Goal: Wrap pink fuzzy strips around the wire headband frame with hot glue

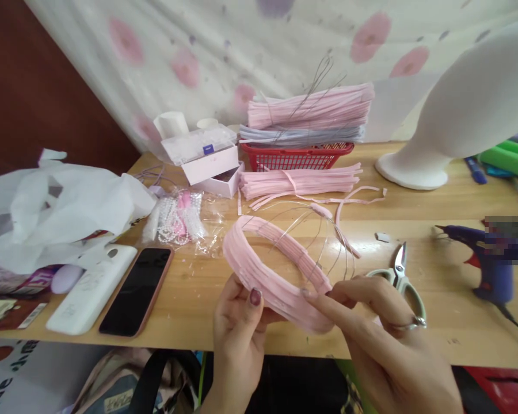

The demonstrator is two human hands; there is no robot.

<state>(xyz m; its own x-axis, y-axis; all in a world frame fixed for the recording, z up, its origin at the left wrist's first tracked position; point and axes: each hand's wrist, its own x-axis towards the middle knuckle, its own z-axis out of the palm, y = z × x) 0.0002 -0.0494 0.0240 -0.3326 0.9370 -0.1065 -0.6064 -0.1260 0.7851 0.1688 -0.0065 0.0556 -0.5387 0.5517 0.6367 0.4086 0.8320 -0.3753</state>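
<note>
A curved band of pink strips (259, 267) bound side by side arches over the wooden table's (190, 299) front edge, with thin wires sticking out of its far end. My left hand (239, 330) grips the band's near end from below, thumb on top. My right hand (388, 333), a ring on one finger, pinches the band's right part with fingertips together. Both hands are closed on it.
Scissors (399, 273) lie just behind my right hand, a blue glue gun (492, 259) at far right. A phone (138, 290), white power bank (92, 296), plastic bag (56, 210), bead packets (179, 218), pink strip bundles (297, 181), red basket (296, 155) and white mannequin stand (461, 109) fill the rest.
</note>
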